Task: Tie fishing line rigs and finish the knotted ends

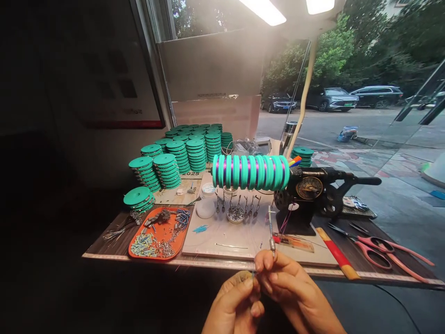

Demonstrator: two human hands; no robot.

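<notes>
In front of the board's near edge my two hands meet, fingertips almost touching. My left hand (234,301) is closed in a pinch on something thin, with a bit of blue showing at the tips. My right hand (295,285) is closed too, its fingers bent around the lower end of a line; what they grip is mostly hidden. Just above those fingers is a small metal fishing sinker (272,244) on the line. Beyond, a row of green foam spools (250,171) with purple line sits on a hand-cranked winder (309,188), and several sinkers (246,208) hang below.
An orange tray (131,246) of small parts lies left on the board (208,246). Stacked green spools (196,155) stand behind it. Right are a red-and-yellow stick (337,253), scissors (375,253) and pink-handled pliers (406,264). A small dish (236,214) holds metal parts.
</notes>
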